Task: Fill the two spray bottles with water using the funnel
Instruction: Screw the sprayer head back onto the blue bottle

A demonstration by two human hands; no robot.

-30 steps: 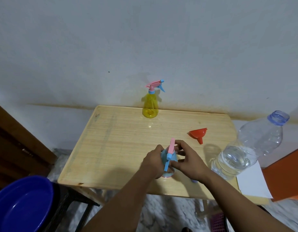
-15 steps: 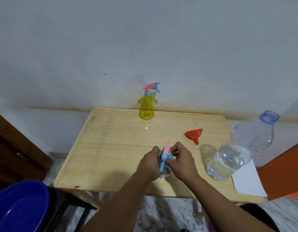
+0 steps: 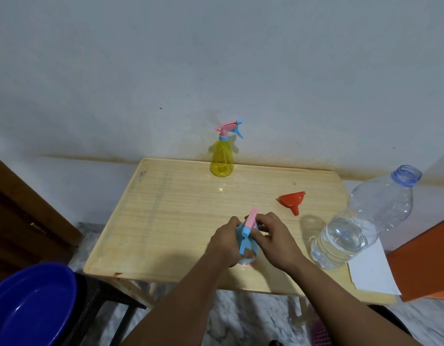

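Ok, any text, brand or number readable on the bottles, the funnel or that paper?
None readable.
Water bottle: clear, no label visible.
Yellow spray bottle: no print seen.
Blue spray bottle: mostly hidden by the hands.
Funnel: plain.
White paper: blank.

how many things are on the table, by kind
spray bottles: 2, yellow one at the back, blue one held by both hands
funnel: 1
water bottle: 1
paper sheet: 1
total: 5
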